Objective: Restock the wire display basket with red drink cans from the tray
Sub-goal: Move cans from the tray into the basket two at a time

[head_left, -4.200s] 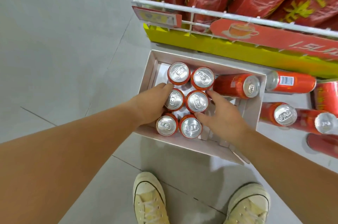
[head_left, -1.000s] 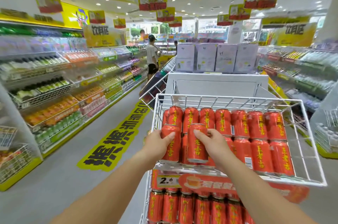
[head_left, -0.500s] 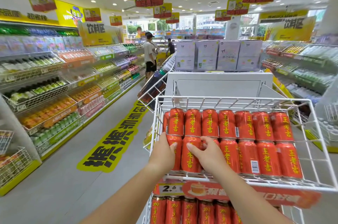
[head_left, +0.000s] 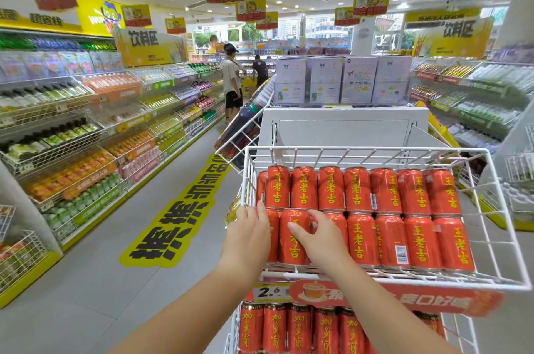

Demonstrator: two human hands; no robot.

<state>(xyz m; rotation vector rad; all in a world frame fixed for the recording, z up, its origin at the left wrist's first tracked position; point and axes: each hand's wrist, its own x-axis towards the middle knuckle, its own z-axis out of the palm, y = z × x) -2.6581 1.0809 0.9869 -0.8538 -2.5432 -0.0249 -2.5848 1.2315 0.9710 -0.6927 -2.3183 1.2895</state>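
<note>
The white wire display basket (head_left: 364,148) stands in front of me with two rows of red drink cans (head_left: 387,192) bearing yellow characters. My left hand (head_left: 248,233) wraps the leftmost front-row can (head_left: 272,233), which it mostly hides. My right hand (head_left: 319,239) grips the second front-row can (head_left: 292,246), thumb across its face and fingers curled at its right side. Both cans stand upright on the basket floor. The tray is out of view.
Below the basket a price tag (head_left: 271,292) and red banner sit above a lower row of red cans (head_left: 300,330). A tilted wire basket of dark bottles (head_left: 245,131) juts out at the left. Stocked shelves (head_left: 86,137) line the aisle; two people (head_left: 232,85) stand far down it.
Since 4.2 s ago I have risen from the tray on the floor with a can in each hand. Over the last second both cans sank into the basket's front-left corner.
</note>
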